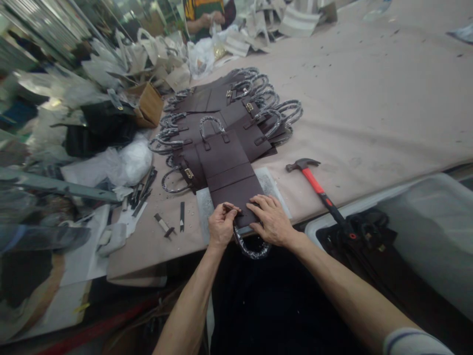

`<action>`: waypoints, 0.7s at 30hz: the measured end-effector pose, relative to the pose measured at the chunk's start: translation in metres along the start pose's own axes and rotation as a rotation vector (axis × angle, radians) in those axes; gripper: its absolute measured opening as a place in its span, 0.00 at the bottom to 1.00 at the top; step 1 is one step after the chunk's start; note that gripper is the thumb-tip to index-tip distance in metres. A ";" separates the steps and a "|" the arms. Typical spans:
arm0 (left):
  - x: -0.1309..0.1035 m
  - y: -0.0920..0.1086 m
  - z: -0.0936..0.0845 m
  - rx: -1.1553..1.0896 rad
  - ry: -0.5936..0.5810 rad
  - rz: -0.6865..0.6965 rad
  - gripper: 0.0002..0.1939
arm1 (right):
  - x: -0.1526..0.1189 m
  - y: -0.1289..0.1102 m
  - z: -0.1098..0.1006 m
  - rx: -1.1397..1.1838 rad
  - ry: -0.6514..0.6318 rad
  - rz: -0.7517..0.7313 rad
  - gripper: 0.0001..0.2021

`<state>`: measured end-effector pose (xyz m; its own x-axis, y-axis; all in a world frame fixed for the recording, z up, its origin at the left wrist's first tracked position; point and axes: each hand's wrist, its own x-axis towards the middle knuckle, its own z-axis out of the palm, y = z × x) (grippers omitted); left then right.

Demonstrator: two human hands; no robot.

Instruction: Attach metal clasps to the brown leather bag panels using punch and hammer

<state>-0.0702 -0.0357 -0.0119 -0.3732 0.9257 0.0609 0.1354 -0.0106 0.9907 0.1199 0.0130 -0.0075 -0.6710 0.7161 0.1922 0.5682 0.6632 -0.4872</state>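
Note:
A dark brown leather bag panel [231, 167] lies flat on a pale board [272, 187] at the table's front edge. It has a plastic-wrapped handle at its far end, and another wrapped handle [253, 252] hangs over the edge towards me. My left hand [221, 224] is closed in a pinch at the panel's near left corner, beside that handle's end; what the fingertips hold is too small to make out. On the near right part of the panel rests my right hand [271, 219], fingers spread and pressing on the leather.
More brown bag panels [207, 98] with wrapped handles are piled behind. A claw hammer [314, 182] lies to the right, its handle over a plastic bin [314, 229]. Left are a small metal tool [164, 226] and a flat dark tool [182, 217]. Another person's hands [210, 19] are across the table.

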 end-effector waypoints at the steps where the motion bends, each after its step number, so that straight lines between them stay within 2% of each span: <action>1: 0.000 0.000 0.001 0.012 0.007 0.006 0.06 | 0.000 0.000 0.000 0.003 0.000 0.000 0.29; 7: -0.002 0.002 0.007 0.177 0.034 0.091 0.02 | -0.001 0.001 0.001 0.007 0.008 -0.008 0.29; 12: -0.003 0.000 0.006 0.242 0.019 0.146 0.03 | -0.001 0.003 0.001 0.015 0.011 -0.019 0.29; 17: -0.004 -0.004 0.001 0.295 -0.068 0.255 0.06 | -0.001 0.004 0.003 0.018 0.003 -0.021 0.29; 21: -0.002 -0.004 0.001 0.301 -0.073 0.260 0.07 | 0.000 0.004 0.004 0.015 -0.001 -0.034 0.27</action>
<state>-0.0690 -0.0374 -0.0162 -0.2264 0.9312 0.2857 0.4834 -0.1472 0.8629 0.1204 0.0147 -0.0123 -0.6905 0.6927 0.2084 0.5376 0.6842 -0.4928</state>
